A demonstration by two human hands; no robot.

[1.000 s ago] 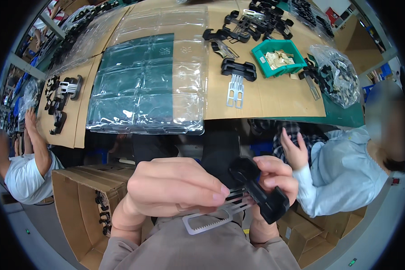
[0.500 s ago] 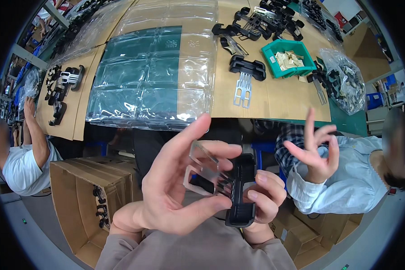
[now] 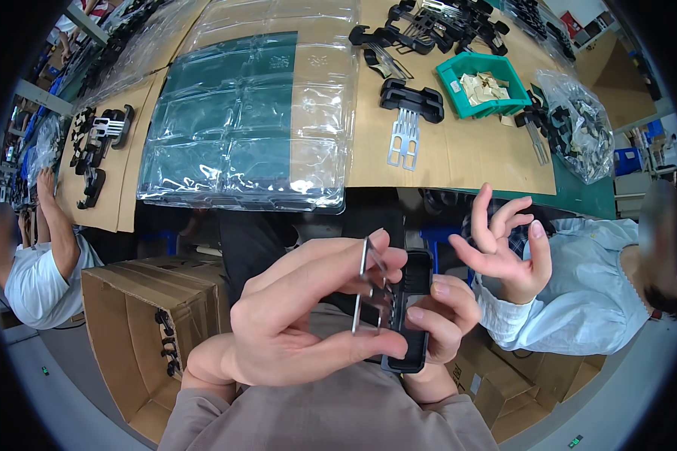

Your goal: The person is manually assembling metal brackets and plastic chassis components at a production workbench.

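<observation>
Close under the camera, my left hand [image 3: 308,316] pinches a flat slotted metal plate [image 3: 367,289] on edge between thumb and fingertips. My right hand [image 3: 440,316] grips a black plastic part [image 3: 412,308] upright, right beside the plate. Plate and black part touch or nearly touch. Both hands hover above my lap, below the table's near edge.
A cardboard-topped table [image 3: 459,150] carries a stack of clear plastic trays [image 3: 248,120], a black part with metal plates [image 3: 408,113], a green bin [image 3: 483,79], and a bag of black parts [image 3: 583,124]. A person on the right raises a hand [image 3: 504,240]. Another person sits left [image 3: 41,248]. An open carton [image 3: 147,331] stands lower left.
My left hand's fingers closed from spread to a pinch, turning the metal plate on edge against the black part. The person's hand on the right shifted slightly.
</observation>
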